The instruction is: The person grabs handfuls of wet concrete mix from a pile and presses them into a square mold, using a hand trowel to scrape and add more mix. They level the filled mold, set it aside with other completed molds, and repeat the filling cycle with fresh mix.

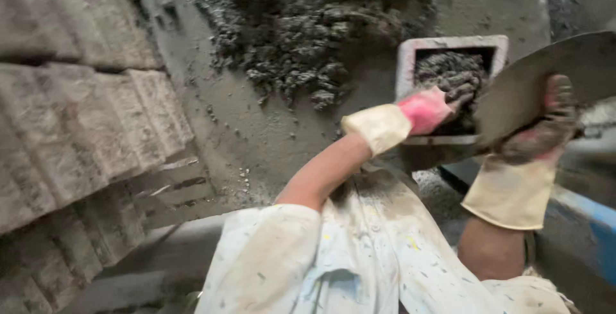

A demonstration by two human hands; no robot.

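A: Where are the two hands, and what does each hold?

B: The left hand (428,110), in a pink glove with a cream cuff, presses its fingers into the grey wet mix (452,72) inside the rectangular mould (405,64); its grip is half curled on the mix, holding no tool. The right hand (542,135), in a mud-caked glove, is clamped on the rim of a round metal pan (545,80), tilted just beside the mould.

A: And the surroundings?

B: A heap of the same mix (292,38) lies on the ground beyond the mould. Stacked grey blocks (77,128) stand at the left.
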